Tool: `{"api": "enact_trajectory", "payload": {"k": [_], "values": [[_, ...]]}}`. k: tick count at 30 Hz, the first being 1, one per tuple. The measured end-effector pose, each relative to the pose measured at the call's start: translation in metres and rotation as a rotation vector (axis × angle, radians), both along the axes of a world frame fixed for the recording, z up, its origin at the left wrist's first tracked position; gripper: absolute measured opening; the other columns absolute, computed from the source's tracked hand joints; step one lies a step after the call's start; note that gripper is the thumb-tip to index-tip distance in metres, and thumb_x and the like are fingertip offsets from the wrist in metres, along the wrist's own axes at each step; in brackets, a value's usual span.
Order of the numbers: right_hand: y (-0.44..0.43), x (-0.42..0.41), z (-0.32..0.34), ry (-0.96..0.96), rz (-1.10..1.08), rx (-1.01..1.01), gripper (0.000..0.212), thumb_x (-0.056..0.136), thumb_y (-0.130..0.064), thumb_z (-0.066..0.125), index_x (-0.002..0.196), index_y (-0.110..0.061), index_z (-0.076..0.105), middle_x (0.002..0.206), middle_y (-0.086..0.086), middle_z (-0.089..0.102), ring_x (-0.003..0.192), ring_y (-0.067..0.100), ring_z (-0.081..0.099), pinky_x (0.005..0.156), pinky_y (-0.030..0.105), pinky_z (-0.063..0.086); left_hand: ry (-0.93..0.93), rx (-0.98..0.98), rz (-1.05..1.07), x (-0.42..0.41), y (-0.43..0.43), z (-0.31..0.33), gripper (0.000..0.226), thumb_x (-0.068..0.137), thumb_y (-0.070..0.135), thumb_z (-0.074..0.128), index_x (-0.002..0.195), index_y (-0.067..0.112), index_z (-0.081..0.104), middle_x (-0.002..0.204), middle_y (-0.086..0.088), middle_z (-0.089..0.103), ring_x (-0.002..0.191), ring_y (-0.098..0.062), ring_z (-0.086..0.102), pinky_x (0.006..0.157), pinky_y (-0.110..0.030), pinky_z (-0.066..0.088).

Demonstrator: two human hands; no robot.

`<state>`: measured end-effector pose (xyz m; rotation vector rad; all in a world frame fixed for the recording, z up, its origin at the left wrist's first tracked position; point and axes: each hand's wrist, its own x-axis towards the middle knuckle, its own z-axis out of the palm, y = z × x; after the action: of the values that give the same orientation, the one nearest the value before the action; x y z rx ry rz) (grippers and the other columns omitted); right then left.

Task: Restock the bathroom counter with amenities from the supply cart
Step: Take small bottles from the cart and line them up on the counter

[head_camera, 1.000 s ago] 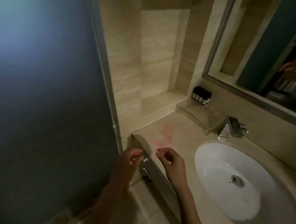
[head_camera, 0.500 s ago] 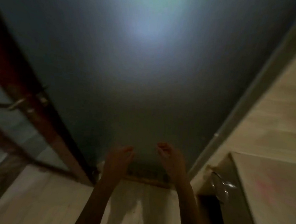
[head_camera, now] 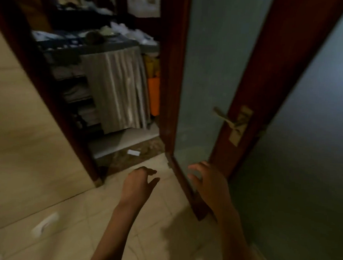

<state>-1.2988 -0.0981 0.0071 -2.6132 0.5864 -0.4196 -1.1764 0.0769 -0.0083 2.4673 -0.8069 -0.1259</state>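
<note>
The supply cart [head_camera: 109, 75], blurred, is partly hidden behind the door [head_camera: 206, 71].

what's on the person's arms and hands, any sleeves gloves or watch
Nothing visible: the left hand and right hand are ungloved, and the left forearm and right forearm are bare to the frame's bottom edge, with no sleeve, watch or bracelet. Blur could hide a thin ring.

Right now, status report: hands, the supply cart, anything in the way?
Left hand and right hand empty, fingers loosely curled. Supply cart ahead past the threshold, not reached yet. Open door close by right hand; small white scrap on threshold.
</note>
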Motion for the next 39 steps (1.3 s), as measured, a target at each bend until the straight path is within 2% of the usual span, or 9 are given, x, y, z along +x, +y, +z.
{"api": "enact_trajectory", "payload": {"k": [6,10,14,17,21,25,30,35,39], "values": [[0.033,0.076,-0.015,0.017,0.177,0.038,0.026,0.082,-0.031,0.056,0.097,-0.017,0.073,0.096,-0.001,0.068,0.090,0.021,0.064,0.071,0.030,0.050,0.007,-0.028,0.257,0.043,0.054,-0.008,0.029,0.089,0.033,0.065,0.117,0.024,0.066,0.115,0.007,0.067,0.105,-0.010,0.061,0.083,-0.022,0.045],[0.035,0.121,-0.026,0.034,0.239,0.010,0.020,0.081,-0.027,0.066,0.097,-0.018,0.073,0.095,-0.003,0.069,0.087,0.018,0.063,0.072,0.020,0.040,0.024,-0.054,0.370,0.067,0.065,-0.012,0.025,0.089,0.031,0.065,0.113,0.025,0.068,0.111,0.009,0.069,0.101,-0.009,0.063,0.080,-0.021,0.044],[0.028,0.181,-0.032,0.122,0.350,-0.004,0.026,0.093,-0.031,0.058,0.116,-0.023,0.066,0.116,-0.006,0.064,0.106,0.016,0.059,0.087,0.029,0.045,0.059,-0.010,0.443,0.103,0.065,-0.016,0.027,0.088,0.032,0.066,0.114,0.024,0.067,0.111,0.009,0.068,0.101,-0.009,0.063,0.082,-0.023,0.047],[0.015,0.232,-0.031,0.119,0.416,0.015,0.029,0.095,-0.031,0.056,0.123,-0.025,0.061,0.125,-0.010,0.059,0.114,0.011,0.054,0.088,0.022,0.039,0.066,0.038,0.497,0.140,0.055,-0.018,0.026,0.087,0.034,0.067,0.111,0.025,0.068,0.109,0.009,0.069,0.100,-0.010,0.064,0.079,-0.025,0.048],[-0.022,0.300,-0.022,0.076,0.466,0.045,0.027,0.092,-0.029,0.061,0.119,-0.023,0.065,0.125,-0.007,0.061,0.112,0.011,0.056,0.080,0.017,0.035,0.058,0.046,0.474,0.198,0.013,-0.009,0.022,0.088,0.032,0.065,0.108,0.024,0.070,0.108,0.007,0.070,0.096,-0.012,0.066,0.072,-0.020,0.046],[-0.075,0.358,-0.005,0.024,0.432,0.063,0.024,0.091,-0.028,0.062,0.113,-0.020,0.067,0.114,-0.002,0.063,0.104,0.016,0.059,0.085,0.030,0.046,0.067,0.041,0.423,0.257,-0.045,0.003,0.020,0.091,0.032,0.061,0.104,0.022,0.072,0.090,0.003,0.073,0.076,-0.011,0.067,0.061,-0.015,0.039],[-0.119,0.410,-0.005,0.010,0.416,0.070,0.028,0.094,-0.028,0.059,0.121,-0.023,0.063,0.120,-0.007,0.061,0.110,0.011,0.056,0.093,0.028,0.044,0.009,-0.002,0.425,0.308,-0.088,0.004,0.025,0.091,0.028,0.062,0.114,0.024,0.070,0.107,0.002,0.072,0.095,-0.017,0.067,0.073,-0.023,0.044],[-0.127,0.457,-0.020,0.059,0.478,0.078,0.026,0.094,-0.030,0.058,0.119,-0.025,0.063,0.117,-0.006,0.060,0.107,0.012,0.055,0.089,0.029,0.046,0.082,-0.006,0.455,0.340,-0.102,-0.008,0.026,0.089,0.025,0.066,0.114,0.020,0.070,0.109,0.001,0.072,0.096,-0.015,0.068,0.076,-0.021,0.046],[-0.127,0.499,-0.024,0.098,0.533,0.072,0.029,0.094,-0.031,0.058,0.121,-0.024,0.062,0.119,-0.004,0.060,0.110,0.013,0.054,0.091,0.031,0.046,0.099,0.000,0.499,0.373,-0.100,-0.011,0.025,0.089,0.027,0.066,0.114,0.022,0.070,0.105,0.002,0.072,0.091,-0.013,0.068,0.070,-0.014,0.041]]}}
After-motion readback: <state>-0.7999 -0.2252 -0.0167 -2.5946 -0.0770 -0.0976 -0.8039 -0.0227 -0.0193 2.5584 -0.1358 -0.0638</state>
